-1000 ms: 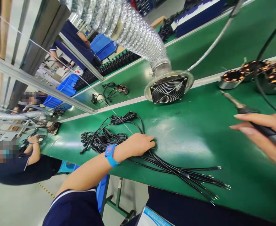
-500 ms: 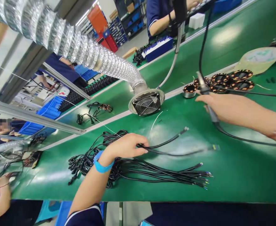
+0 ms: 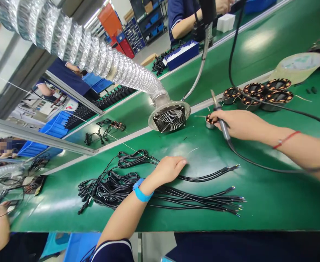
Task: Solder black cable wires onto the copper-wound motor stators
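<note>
My right hand is closed round a soldering iron, its metal tip pointing up and to the left. The same hand's fingertips are at a small motor stator with copper windings, seemingly gripping its edge. My left hand, a blue band on its wrist, reaches forward low over the black cables with fingers stretched out. A few black cables pass under it, their stripped ends lying to the right on the table. Nearer me lies a larger bundle of black cables with coloured wire ends.
Several more stators stand at the right by a roll of clear tape. A fan-fronted extraction hood hangs from a silver duct. The iron's cord crosses the green table. Other people work beyond and at left.
My right hand has moved left and nearer with the soldering iron, and one stator has shifted with it, away from the others. My left hand has moved right; the cables it held now lie down.
</note>
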### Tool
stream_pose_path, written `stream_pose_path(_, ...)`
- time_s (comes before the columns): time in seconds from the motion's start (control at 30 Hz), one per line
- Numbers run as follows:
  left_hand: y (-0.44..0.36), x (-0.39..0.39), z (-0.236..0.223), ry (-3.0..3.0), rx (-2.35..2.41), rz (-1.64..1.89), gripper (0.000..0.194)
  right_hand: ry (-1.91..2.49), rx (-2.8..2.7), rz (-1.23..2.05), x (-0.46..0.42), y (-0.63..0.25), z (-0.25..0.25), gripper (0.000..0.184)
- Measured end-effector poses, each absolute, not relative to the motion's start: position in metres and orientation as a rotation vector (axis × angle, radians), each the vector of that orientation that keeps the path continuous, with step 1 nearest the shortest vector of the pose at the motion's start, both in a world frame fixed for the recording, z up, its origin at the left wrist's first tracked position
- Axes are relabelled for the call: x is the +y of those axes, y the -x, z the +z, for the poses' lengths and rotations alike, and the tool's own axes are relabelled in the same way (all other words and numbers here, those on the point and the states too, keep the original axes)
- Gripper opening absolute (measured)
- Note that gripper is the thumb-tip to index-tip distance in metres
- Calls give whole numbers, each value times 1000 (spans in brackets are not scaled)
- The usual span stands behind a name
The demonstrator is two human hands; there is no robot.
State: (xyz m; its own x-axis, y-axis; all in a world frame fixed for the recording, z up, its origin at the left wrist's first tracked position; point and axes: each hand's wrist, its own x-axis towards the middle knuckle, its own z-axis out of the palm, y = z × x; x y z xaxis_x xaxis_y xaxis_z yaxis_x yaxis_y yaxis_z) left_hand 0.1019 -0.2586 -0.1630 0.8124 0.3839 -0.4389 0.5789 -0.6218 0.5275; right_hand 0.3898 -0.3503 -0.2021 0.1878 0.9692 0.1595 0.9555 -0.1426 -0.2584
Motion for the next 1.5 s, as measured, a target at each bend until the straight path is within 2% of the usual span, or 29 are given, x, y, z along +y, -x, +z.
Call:
stream_pose_path(0.17,-112,-249,-169,-1622,892,-165,25,2013,-1876,103,-395,-357,-200,39)
stream_pose_path(0.3,-127,-249,-165,-1511,921,-66,4,1981,-1829,156,-417,-333,-209,46)
stream_pose_path(0.53,-143,-255,-172,-1634,790,-163,27,1928,-1693,251,-409,-303,-223,43)
stream_pose_path(0.7,-144,-255,-172,-1576,830,-228,23,1861,-1657,283,-408,-299,-222,41)
stream_pose_path(0.83,-144,-253,-172,-1318,956,-247,24,1754,-1697,372,-417,-304,-226,46)
stream_pose_path(1.03,-147,-253,-171,-1157,924,-248,34,1662,-1700,400,-422,-305,-236,46)
stream_pose_path(1.3,-146,-253,-182,-1192,723,-175,17,1575,-1757,455,-420,-309,-228,43)
stream_pose_path(1.5,-145,-254,-188,-1409,562,-39,38,1619,-1749,334,-417,-304,-229,36)
